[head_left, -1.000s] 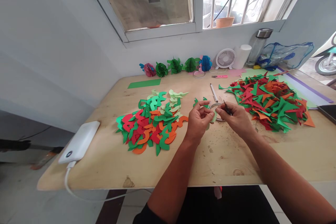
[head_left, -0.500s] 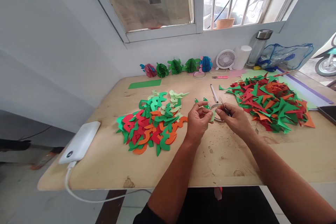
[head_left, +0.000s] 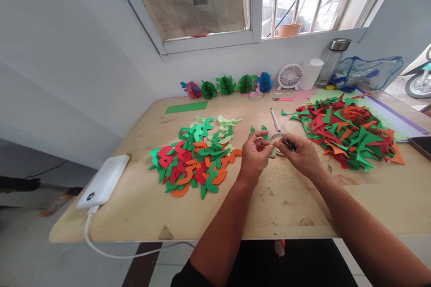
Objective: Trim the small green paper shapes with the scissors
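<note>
- Left hand (head_left: 254,154): thumb and fingers pinched together on light-green paper piece (head_left: 273,152), at its 3 o'clock.
- Right hand (head_left: 301,154): fingers closed round dark tool (head_left: 288,143), probably small scissors; thumb tip near paper, contact can't tell.
- Good handling: pinch paper lightly, no creasing; keep tool points off left fingertips.
- Work between curvy shapes (head_left: 191,157) at 9 o'clock and scraps (head_left: 357,134) at 3, so neither gets knocked.

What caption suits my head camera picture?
Left hand pinches pale green paper, right hand a dark tool, near colourful cutouts.
</note>
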Demonstrator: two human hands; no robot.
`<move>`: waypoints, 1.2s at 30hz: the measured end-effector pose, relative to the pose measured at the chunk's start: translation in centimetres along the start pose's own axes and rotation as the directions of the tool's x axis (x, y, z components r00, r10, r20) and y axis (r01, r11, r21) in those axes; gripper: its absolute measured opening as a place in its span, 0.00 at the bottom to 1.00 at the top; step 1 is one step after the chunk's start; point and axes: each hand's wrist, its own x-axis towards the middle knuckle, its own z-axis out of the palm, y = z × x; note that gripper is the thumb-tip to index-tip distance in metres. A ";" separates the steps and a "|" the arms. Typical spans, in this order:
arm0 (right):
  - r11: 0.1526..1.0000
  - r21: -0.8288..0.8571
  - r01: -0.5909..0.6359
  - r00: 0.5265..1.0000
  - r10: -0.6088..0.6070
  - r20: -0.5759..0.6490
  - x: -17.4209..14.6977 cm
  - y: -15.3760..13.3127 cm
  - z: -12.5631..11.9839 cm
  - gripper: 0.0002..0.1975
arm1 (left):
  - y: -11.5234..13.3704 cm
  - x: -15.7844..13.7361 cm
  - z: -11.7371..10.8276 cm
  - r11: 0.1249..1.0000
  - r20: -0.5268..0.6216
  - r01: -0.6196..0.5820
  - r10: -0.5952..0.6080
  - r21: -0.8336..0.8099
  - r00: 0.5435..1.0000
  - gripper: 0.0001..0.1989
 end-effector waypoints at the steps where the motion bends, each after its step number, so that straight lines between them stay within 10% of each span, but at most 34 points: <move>1: 1.000 0.001 0.001 1.000 -0.001 0.002 0.0 0.0 0.0 0.15 | -0.1 0.0 0.0 1.000 -0.002 0.000 0.000 -0.005 1.000 0.20; 36: 0.999 0.046 -0.019 0.998 0.016 0.067 0.0 -0.2 -0.2 0.16 | 0.6 -0.3 0.1 1.000 -0.029 -0.001 0.001 -0.006 1.000 0.16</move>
